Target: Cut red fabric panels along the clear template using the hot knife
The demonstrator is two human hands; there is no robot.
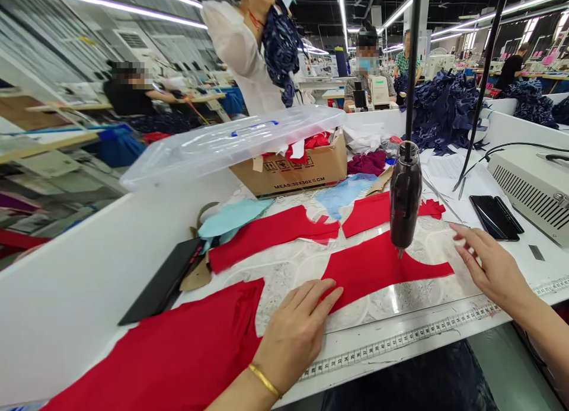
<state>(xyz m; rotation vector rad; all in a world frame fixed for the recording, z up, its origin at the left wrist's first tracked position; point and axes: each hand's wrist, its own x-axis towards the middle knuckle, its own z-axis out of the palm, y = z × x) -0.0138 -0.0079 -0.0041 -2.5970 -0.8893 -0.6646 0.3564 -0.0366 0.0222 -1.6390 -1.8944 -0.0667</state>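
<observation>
A cut red fabric piece (pixel 368 263) lies flat on a clear plastic sheet (pixel 284 281). My left hand (pixel 297 322) rests its outstretched fingertips on the piece's left edge. My right hand (pixel 493 269) hovers to the right of the cloth, fingers apart and holding nothing. Between the hands, a dark hanging tool (pixel 405 204) points its narrow metal tip down at the fabric; whether they touch I cannot tell. A larger red cloth pile (pixel 169 346) spreads at the lower left. Behind lie two more red pieces, one at left (pixel 262 233) and one at right (pixel 367 214).
A printed measuring tape (pixel 377 347) runs along the front edge. At right are a black phone (pixel 486 217) and a grey vented box (pixel 533 180). A cardboard box (pixel 293 174) under a clear plastic lid (pixel 231 141) stands behind; a person in white (pixel 235 55) is beyond.
</observation>
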